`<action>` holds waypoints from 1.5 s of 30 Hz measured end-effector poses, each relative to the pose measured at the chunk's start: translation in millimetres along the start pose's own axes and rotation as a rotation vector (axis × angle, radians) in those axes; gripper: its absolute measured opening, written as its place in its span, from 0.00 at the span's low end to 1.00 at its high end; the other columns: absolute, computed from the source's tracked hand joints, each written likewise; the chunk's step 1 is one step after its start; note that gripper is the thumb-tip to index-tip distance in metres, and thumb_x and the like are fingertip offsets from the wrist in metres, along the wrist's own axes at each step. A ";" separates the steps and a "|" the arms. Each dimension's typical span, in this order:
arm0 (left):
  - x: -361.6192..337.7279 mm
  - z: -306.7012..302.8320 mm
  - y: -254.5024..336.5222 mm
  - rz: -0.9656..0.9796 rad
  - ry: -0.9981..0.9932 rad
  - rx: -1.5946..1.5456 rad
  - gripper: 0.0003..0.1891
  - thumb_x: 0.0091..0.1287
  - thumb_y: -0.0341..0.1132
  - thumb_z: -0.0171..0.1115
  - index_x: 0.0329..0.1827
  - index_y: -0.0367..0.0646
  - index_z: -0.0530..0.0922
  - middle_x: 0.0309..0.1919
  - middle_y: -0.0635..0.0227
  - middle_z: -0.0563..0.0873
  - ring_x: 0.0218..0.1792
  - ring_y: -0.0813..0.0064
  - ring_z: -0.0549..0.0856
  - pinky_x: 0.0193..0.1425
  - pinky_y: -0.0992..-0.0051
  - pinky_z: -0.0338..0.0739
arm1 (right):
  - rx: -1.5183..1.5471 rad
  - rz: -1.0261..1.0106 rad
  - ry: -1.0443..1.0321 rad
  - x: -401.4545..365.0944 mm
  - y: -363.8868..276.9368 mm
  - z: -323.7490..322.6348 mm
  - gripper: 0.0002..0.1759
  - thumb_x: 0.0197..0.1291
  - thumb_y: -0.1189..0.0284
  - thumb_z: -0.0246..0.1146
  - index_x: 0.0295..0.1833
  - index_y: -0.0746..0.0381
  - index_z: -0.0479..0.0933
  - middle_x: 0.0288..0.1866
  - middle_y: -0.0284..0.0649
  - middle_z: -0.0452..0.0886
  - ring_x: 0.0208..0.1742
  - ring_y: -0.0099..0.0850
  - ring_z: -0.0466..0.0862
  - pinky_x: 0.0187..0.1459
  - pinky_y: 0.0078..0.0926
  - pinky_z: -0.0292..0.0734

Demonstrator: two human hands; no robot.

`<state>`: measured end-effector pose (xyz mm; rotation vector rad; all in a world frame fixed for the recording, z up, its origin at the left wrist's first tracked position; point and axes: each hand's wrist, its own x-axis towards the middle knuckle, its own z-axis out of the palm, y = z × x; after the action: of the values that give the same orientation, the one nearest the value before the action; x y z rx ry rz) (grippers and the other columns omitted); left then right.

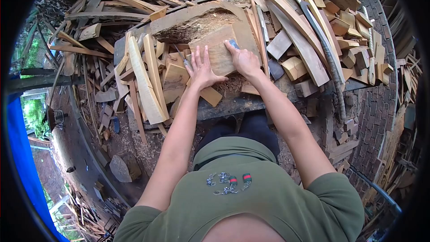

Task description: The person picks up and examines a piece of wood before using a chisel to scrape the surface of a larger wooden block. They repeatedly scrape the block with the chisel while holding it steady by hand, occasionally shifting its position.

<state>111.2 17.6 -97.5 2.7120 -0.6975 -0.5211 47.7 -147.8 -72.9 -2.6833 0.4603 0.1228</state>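
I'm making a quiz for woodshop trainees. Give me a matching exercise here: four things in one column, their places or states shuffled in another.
1 left hand
2 right hand
3 long pale wooden plank
4 dark curved stick

A lies right of both hands
B fingers spread on the flat brown wooden board
C grips a small blue object on that board
D lies left of both hands

Pairs: 1-B, 2-C, 3-D, 4-A

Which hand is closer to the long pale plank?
Left. The left hand lies just right of the pale plank; the right hand rests farther right, on the wooden block.
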 end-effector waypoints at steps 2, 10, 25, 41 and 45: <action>-0.2 -2.0 2.8 -0.011 -0.011 -0.007 0.78 0.25 0.63 0.81 0.80 0.56 0.36 0.78 0.58 0.36 0.78 0.49 0.37 0.75 0.38 0.38 | -0.012 -0.009 0.005 -11.8 3.5 -5.3 0.31 0.63 0.73 0.47 0.70 0.33 0.65 0.33 0.54 0.83 0.35 0.50 0.86 0.39 0.48 0.81; 1.1 5.0 -2.2 0.007 0.007 -0.018 0.79 0.25 0.64 0.81 0.80 0.56 0.36 0.78 0.58 0.35 0.77 0.45 0.40 0.75 0.39 0.40 | -0.047 -0.007 -0.053 -32.6 -1.3 -11.3 0.32 0.63 0.74 0.48 0.71 0.34 0.65 0.33 0.54 0.83 0.34 0.51 0.86 0.37 0.49 0.81; 1.4 1.4 0.7 -0.010 -0.026 -0.024 0.80 0.24 0.64 0.81 0.80 0.57 0.34 0.79 0.59 0.33 0.78 0.51 0.34 0.73 0.33 0.37 | -0.040 -0.011 -0.031 -25.5 5.1 -4.3 0.31 0.64 0.72 0.47 0.71 0.35 0.64 0.34 0.55 0.83 0.37 0.53 0.86 0.39 0.50 0.81; -9.3 15.6 -8.7 -0.040 0.110 -0.159 0.83 0.24 0.70 0.78 0.78 0.43 0.31 0.79 0.58 0.39 0.79 0.53 0.39 0.72 0.32 0.36 | -0.004 -0.074 -0.036 -49.6 0.0 -1.4 0.28 0.64 0.69 0.47 0.71 0.39 0.66 0.33 0.58 0.83 0.35 0.55 0.85 0.39 0.52 0.80; -1.8 4.3 -9.2 -0.078 0.003 -0.125 0.84 0.23 0.70 0.78 0.78 0.43 0.32 0.79 0.55 0.42 0.78 0.52 0.41 0.72 0.31 0.38 | 0.015 -0.061 0.002 -24.7 -6.6 0.8 0.26 0.65 0.68 0.48 0.69 0.40 0.68 0.35 0.57 0.83 0.38 0.55 0.85 0.41 0.52 0.79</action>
<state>111.7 25.5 -104.2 2.6307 -0.5408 -0.5599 26.7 -134.4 -67.3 -2.6805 0.3783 0.0982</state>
